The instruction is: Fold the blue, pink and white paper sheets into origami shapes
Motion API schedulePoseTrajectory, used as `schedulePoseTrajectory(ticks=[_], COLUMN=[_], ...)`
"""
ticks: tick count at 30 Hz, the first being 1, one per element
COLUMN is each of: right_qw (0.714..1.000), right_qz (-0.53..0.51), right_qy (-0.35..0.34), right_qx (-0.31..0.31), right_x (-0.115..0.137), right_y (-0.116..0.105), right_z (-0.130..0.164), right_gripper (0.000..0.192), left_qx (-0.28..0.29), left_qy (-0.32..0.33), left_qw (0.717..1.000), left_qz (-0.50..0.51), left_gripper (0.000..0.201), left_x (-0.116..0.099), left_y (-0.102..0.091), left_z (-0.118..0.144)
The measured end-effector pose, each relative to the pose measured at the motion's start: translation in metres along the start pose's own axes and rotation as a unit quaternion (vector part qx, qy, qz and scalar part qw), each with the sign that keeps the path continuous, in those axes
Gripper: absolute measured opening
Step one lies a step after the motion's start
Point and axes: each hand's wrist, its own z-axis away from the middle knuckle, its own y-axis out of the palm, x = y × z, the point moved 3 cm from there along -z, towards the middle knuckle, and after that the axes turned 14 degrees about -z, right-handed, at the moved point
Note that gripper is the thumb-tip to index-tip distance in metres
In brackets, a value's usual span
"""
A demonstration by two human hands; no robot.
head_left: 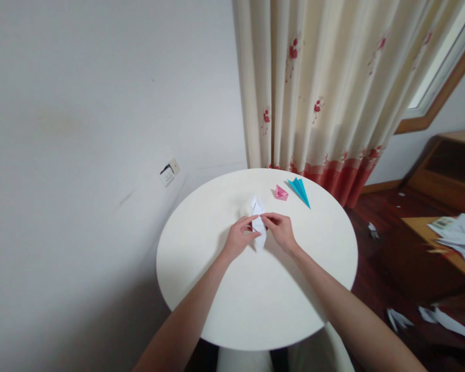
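— Where does the folded white paper piece (258,222) lie?

— Just above the middle of the frame, on the round white bench (201,268). It is long and narrow, and its long axis runs from its pointed upper end down toward the person, tilted slightly to the right.

— And the hands?

— They flank it at mid-length. The left hand (238,238) comes in from the lower left and pinches its left edge; the right hand (281,231) comes in from the lower right, thumb and fingers closed on the right edge. Both are equally near, touching it.

— Anything else close by?

— A small pink folded paper shape (281,193) and a blue folded paper dart (299,190) lie apart, toward the upper right, before the flowered curtain (313,93).
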Motion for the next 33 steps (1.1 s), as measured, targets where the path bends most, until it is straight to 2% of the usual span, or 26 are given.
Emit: schedulePoseTrajectory(ticks=[4, 6, 9, 11, 16, 20, 23, 26, 29, 33], right_qw=[1.000, 0.999, 0.993, 0.987, 0.974, 0.971, 0.973, 0.978, 0.987, 0.992], right_qz=[-0.001, 0.000, 0.025, 0.060, 0.155, 0.174, 0.182, 0.180, 0.138, 0.095], right_qy=[0.010, 0.013, -0.015, -0.052, -0.116, -0.130, -0.108, -0.045, 0.021, 0.041], right_qx=[0.016, 0.047, 0.117, 0.140, 0.122, 0.103, 0.089, 0.093, 0.084, 0.069], right_x=[-0.001, 0.000, 0.006, 0.010, 0.014, 0.012, 0.008, 0.002, -0.001, 0.000], right_y=[-0.001, -0.001, 0.001, 0.003, 0.004, 0.006, 0.010, 0.014, 0.015, 0.016], right_z=[0.000, 0.000, 0.003, 0.005, 0.006, 0.007, 0.008, 0.010, 0.012, 0.012], right_gripper=[0.029, 0.035, 0.043, 0.039, 0.023, 0.025, 0.023, 0.027, 0.033, 0.033], left_qx=[-0.012, -0.011, -0.034, -0.058, -0.087, -0.096, -0.090, -0.096, -0.086, -0.091], left_qy=[0.010, 0.017, 0.020, 0.023, 0.055, 0.013, -0.053, -0.102, -0.120, -0.130], left_qw=[1.000, 1.000, 0.999, 0.997, 0.987, 0.993, 0.994, 0.984, 0.978, 0.972], left_qz=[-0.016, -0.012, -0.019, -0.043, -0.122, -0.072, 0.033, 0.113, 0.149, 0.170], left_gripper=[0.060, 0.064, 0.053, 0.041, 0.017, 0.018, 0.028, 0.032, 0.033, 0.034], left_x=[0.003, 0.004, 0.005, 0.004, -0.006, -0.007, 0.000, 0.003, 0.000, -0.003], left_y=[-0.003, -0.005, -0.008, -0.011, -0.015, -0.011, -0.003, 0.005, 0.008, 0.008], left_z=[-0.001, -0.002, -0.004, -0.004, -0.004, -0.002, 0.000, 0.003, 0.005, 0.005])
